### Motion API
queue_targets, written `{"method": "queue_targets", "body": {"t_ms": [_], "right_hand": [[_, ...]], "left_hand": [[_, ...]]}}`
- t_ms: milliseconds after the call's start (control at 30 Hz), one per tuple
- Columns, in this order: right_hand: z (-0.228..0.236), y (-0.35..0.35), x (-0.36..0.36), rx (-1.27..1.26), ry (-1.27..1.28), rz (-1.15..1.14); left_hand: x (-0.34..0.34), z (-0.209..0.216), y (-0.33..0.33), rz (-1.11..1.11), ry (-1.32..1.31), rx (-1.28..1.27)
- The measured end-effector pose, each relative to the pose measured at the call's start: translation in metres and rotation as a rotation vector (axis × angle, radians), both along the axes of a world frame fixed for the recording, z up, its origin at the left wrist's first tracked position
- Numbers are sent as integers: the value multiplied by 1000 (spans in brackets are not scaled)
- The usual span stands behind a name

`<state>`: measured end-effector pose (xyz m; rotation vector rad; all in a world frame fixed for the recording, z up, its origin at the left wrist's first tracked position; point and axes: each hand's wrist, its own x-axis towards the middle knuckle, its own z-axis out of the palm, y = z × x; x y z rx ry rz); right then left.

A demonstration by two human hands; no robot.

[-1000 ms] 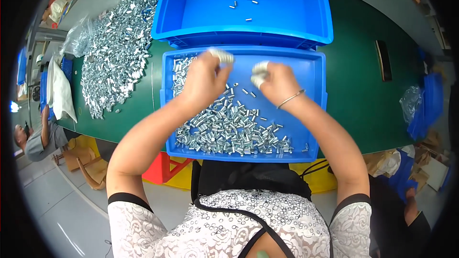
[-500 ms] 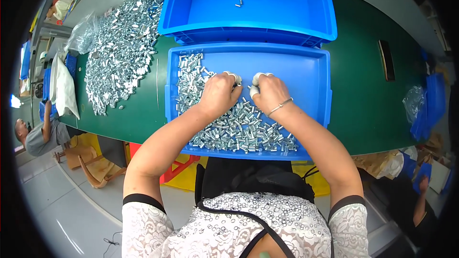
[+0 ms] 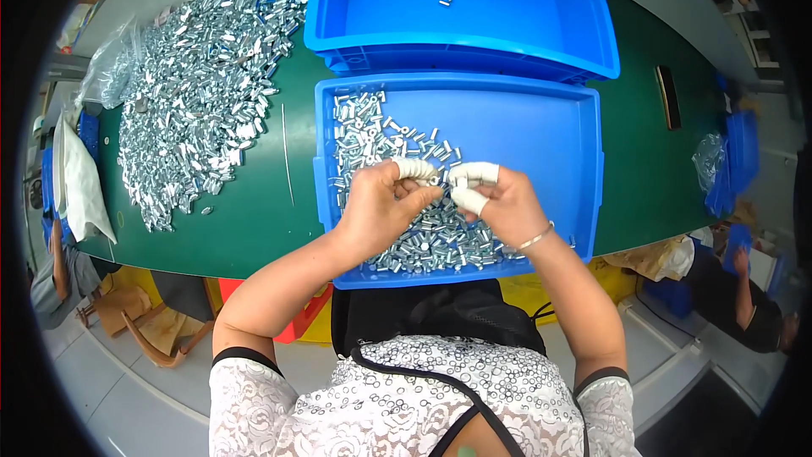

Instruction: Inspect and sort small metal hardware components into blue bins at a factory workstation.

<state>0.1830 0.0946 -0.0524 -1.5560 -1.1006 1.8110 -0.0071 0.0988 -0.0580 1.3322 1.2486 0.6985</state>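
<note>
Both of my hands meet over the blue tray (image 3: 541,131), their fingertips close together and wrapped in white finger covers. My left hand (image 3: 381,207) pinches a small silvery metal sleeve (image 3: 434,180) between thumb and finger, its round end showing. Facing it, my right hand (image 3: 507,203) is closed in a pinch on another small metal sleeve (image 3: 460,182), mostly hidden by the fingers. Below and left of the hands, loose metal sleeves (image 3: 440,241) lie piled in the tray, some with flanged, hollow ends.
Behind the tray stands a deeper blue bin (image 3: 406,8) with several sleeves on its floor. A large heap of metal parts (image 3: 203,93) covers the left of the green table (image 3: 292,241), near a thin rod (image 3: 287,152). A dark phone-like slab (image 3: 668,97) lies at right. Other people sit at both sides.
My hands have come together and nearer to me, from apart over the tray to fingertip to fingertip. The view has shifted slightly, so the tray sits farther right.
</note>
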Motion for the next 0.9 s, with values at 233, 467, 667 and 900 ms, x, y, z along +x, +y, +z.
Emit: {"method": "queue_targets", "body": {"t_ms": [233, 467, 667, 900], "right_hand": [[24, -31, -43, -3, 277, -127], [30, -45, -57, -25, 282, -81], [33, -51, -57, -145, 188, 33], [40, -43, -35, -322, 95, 199]], "left_hand": [[-38, 15, -24, -22, -213, 21], [-58, 27, -30, -125, -144, 164], [-61, 18, -41, -179, -307, -137], [-46, 25, -37, -100, -373, -361]]}}
